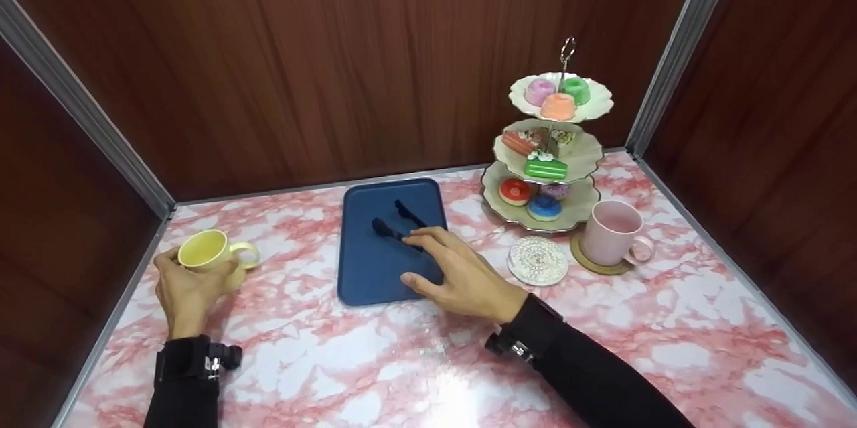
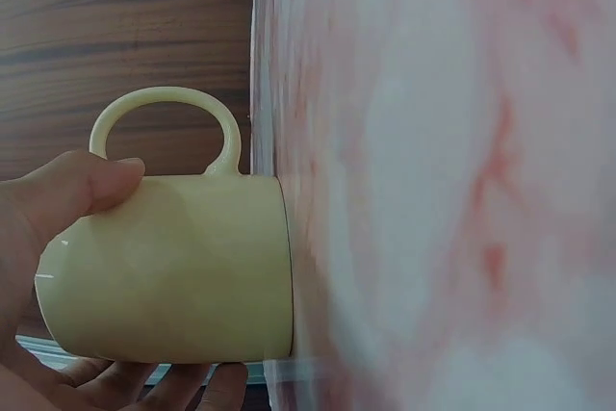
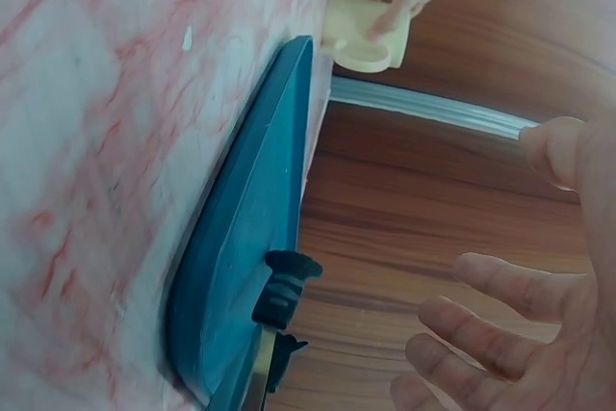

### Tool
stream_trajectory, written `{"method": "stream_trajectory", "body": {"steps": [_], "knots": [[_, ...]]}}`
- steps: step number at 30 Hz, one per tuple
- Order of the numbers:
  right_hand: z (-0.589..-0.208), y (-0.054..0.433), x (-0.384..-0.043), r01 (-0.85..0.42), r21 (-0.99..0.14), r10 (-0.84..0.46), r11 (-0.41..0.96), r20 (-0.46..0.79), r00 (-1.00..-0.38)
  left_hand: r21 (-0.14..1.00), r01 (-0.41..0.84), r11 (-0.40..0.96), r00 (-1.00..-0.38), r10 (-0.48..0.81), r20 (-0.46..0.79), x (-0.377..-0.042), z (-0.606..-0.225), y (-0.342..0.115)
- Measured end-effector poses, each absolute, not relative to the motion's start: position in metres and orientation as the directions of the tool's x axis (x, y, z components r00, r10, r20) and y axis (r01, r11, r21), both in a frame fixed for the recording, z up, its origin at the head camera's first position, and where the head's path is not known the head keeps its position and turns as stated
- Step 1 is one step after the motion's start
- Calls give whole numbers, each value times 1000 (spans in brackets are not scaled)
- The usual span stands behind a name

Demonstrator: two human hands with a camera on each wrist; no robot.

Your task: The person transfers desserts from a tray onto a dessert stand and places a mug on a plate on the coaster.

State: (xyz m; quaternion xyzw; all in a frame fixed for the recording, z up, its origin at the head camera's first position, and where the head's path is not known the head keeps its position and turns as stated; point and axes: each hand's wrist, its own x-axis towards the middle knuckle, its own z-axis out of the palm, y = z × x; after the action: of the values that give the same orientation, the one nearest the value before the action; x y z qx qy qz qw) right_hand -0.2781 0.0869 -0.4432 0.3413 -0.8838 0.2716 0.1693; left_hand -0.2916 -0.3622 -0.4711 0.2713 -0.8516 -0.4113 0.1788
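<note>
At the left of the table, my left hand (image 1: pixel 187 289) grips a yellow mug (image 1: pixel 204 249). The left wrist view shows the thumb on the near side by the handle and the fingers around the far side of the mug (image 2: pixel 173 267); it stands upright on the table. Over the right part of a blue tray (image 1: pixel 361 277) is my right hand (image 1: pixel 466 275), fingers spread and holding nothing. Tongs with black tips (image 1: pixel 385 228) lie on that tray, partly hidden by this hand in the head view. In the right wrist view, a gap separates the fingers from the tongs (image 3: pixel 281 288).
A three-tier stand (image 1: pixel 502 210) with several toy cakes and pastries rises at the back right. In front of it lies a round white beaded coaster (image 1: pixel 537 260). Beside that, a pink mug (image 1: pixel 610 237) sits on a tan coaster (image 1: pixel 596 268). Brown wood-look panels (image 1: pixel 375 66) enclose the marbled table.
</note>
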Motion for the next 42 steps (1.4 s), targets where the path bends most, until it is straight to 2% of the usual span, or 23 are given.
{"method": "stream_trajectory", "body": {"steps": [12,28,42], "knots": [[-443,70,-279,-697,-381,-517,608,476,-711,757,-339,559,-778,-618,109,-287,-466,-356],[-448,49,-280,-698,-418,-533,581,453,-715,722,-231,652,-792,-557,249,-281,-449,-321],[-445,34,-279,-693,-454,-522,560,456,-721,676,-92,731,-810,-450,376,-275,-426,-270]]}}
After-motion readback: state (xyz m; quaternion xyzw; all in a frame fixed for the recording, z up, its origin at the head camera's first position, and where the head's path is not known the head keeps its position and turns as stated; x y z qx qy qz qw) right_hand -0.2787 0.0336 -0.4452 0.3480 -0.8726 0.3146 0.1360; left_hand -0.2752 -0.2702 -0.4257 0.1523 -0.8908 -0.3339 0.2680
